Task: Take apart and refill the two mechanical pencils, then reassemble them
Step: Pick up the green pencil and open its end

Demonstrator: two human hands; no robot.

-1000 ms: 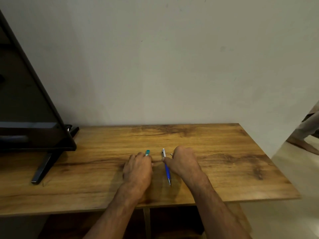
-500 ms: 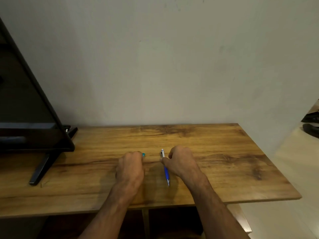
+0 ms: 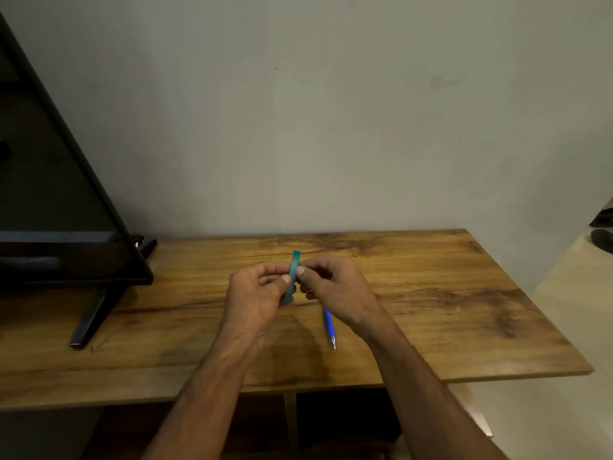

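A slim teal case (image 3: 293, 272), flat and upright, is pinched between both hands above the wooden table (image 3: 431, 293). My left hand (image 3: 257, 297) grips its lower part with thumb and fingers. My right hand (image 3: 335, 288) holds its right edge with thumb and forefinger. A blue mechanical pencil (image 3: 329, 327) lies on the table under my right hand, its metal tip toward me; its upper end is hidden by the hand. I see no second pencil.
A black flat screen (image 3: 59, 207) on a slanted stand foot (image 3: 96, 313) occupies the table's left side. A plain wall rises behind the table. The table's right edge drops to a pale floor, where dark objects (image 3: 602, 234) lie.
Both hands have lifted off the table and come together. The teal case, which lay under my left hand, is now held upright between both hands. The blue pencil stayed on the table.
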